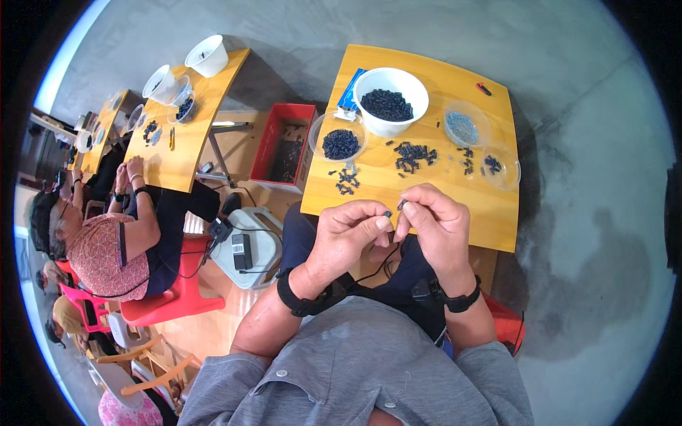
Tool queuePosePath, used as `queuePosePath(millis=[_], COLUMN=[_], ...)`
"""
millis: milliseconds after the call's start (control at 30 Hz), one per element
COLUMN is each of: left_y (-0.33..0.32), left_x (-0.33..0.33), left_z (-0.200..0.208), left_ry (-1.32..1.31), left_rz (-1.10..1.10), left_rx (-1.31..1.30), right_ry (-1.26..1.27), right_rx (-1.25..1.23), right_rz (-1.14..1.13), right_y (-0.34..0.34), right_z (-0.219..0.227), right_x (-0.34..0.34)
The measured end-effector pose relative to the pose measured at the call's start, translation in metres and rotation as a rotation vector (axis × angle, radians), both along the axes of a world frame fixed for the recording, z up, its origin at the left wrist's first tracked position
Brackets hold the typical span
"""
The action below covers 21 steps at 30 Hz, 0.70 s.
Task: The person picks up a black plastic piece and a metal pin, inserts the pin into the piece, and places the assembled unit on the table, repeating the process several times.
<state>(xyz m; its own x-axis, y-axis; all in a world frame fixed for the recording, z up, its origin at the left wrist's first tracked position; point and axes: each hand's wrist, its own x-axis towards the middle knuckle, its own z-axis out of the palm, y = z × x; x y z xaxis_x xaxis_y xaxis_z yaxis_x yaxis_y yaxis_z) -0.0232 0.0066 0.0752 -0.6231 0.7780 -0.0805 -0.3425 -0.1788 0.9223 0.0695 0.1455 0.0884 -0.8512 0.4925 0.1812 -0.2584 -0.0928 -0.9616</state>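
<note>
Above the near edge of the wooden table point(455, 213), my two hands face each other, close but apart. My left hand point(349, 231) pinches a small black piece point(388, 214) between thumb and forefinger. A similar small dark piece point(402, 204) sits in the fingertips of my right hand point(439, 224). Both pieces are too small to name exactly. Beyond the hands lies a loose pile of short black cylindrical pieces point(414, 155). A smaller cluster of black and clear bits point(347, 180) rests to its left.
A white tub point(364, 84) of black pieces stands at the back. Around it are clear bowls with black pieces point(341, 144), pale blue bits point(462, 128) and a few black parts point(501, 168). A red cutter point(484, 89) lies far right. A red bin point(264, 160) and people are left.
</note>
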Motion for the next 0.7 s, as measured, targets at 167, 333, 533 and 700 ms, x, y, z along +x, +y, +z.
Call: queuePosePath(millis=[167, 333, 533, 700], left_y=[0.0004, -0.0006, -0.0004, -0.001], left_x=[0.0025, 0.0021, 0.0016, 0.0004], left_z=[0.0041, 0.0037, 0.0028, 0.0026], left_ry=[0.048, 0.068, 0.088, 0.062], left_rz=[-0.029, -0.03, -0.026, -0.033], left_rx=[-0.006, -0.015, -0.017, -0.035], right_ry=[0.036, 0.041, 0.021, 0.015], right_rx=[0.135, 0.183, 0.237, 0.318], right_rz=[0.01, -0.01, -0.014, -0.03], right_y=[-0.004, -0.0061, -0.0071, -0.008], right_z=[0.0027, 0.0018, 0.0033, 0.0068], right_x=[0.0024, 0.0015, 0.001, -0.0012])
